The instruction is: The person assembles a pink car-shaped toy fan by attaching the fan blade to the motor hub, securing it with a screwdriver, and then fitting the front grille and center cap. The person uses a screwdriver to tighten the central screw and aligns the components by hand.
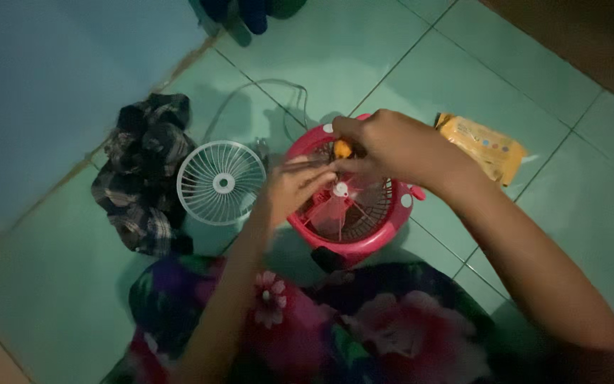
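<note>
A small pink fan [371, 238] lies face up on the tiled floor, its translucent pink blades and white hub exposed. My right hand [392, 146] hovers over its far rim, fingers closed on a small orange-handled tool [342, 148]. My left hand [289, 188] rests on the fan's left edge, fingers pinching near the hub; whether it grips anything is unclear. The fan's white front grille [222, 183] lies flat on the floor just left of the fan.
A dark plaid cloth [143, 174] is bunched at the left by the wall. A yellow packet [483, 146] lies right of the fan. A thin cord [264, 89] loops behind it. My floral-clad lap [307, 327] fills the bottom.
</note>
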